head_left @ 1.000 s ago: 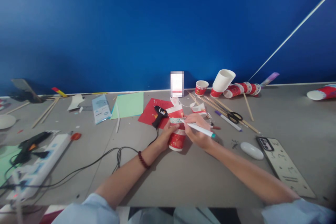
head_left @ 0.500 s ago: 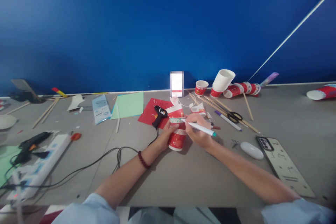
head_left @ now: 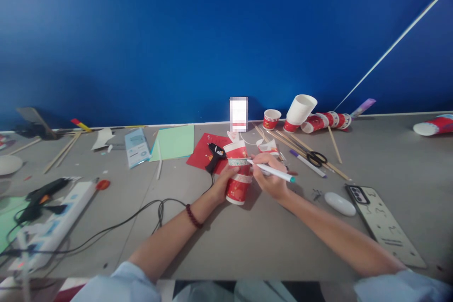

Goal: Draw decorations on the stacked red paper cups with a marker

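Note:
Wrapped around the left side of some joined red paper cups [head_left: 238,190] is my left hand [head_left: 223,183], its thumb across the front. The cups form one tube that leans slightly, with white and green patterned bands. My right hand [head_left: 271,174] grips a white marker [head_left: 274,171] with a green end toward the lower right. The marker's tip is at the right edge of the cups' upper green band; whether it touches, I cannot tell. Behind the cups lie a black glue gun [head_left: 215,157] and a red paper sheet [head_left: 201,155].
To the right are scissors [head_left: 316,158], a purple-capped marker [head_left: 307,163], a white mouse [head_left: 339,203] and a phone [head_left: 385,226]. More paper cups [head_left: 300,111] stand along the blue wall. A power strip [head_left: 65,224] and black cable [head_left: 138,208] occupy the left side.
The cups have tilted a little, their lower end shifting slightly left. My right hand and the marker have moved slightly right. My left hand keeps its hold.

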`<state>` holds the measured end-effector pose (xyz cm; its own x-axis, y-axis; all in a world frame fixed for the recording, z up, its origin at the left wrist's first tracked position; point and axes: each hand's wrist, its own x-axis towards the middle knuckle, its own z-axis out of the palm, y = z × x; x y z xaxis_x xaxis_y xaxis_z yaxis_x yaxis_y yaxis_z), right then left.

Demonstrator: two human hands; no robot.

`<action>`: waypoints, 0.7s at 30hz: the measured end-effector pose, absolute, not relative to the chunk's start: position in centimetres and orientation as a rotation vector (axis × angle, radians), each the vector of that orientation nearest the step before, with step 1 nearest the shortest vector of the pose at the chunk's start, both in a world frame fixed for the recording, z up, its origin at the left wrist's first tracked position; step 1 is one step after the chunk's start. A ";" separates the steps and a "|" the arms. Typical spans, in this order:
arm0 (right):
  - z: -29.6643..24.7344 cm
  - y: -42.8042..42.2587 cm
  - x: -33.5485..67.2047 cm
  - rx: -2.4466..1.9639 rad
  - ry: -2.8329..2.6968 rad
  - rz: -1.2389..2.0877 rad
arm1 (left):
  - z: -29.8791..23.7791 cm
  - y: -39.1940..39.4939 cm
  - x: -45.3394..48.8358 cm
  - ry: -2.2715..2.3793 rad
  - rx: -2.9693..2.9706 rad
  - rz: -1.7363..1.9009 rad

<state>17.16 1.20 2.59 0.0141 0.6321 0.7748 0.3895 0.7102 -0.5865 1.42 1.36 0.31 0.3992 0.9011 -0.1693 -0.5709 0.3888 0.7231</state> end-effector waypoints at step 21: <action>3.1 1.0 17.3 -0.810 -1.566 0.280 | -0.8 1.8 0.4 0.425 0.504 0.821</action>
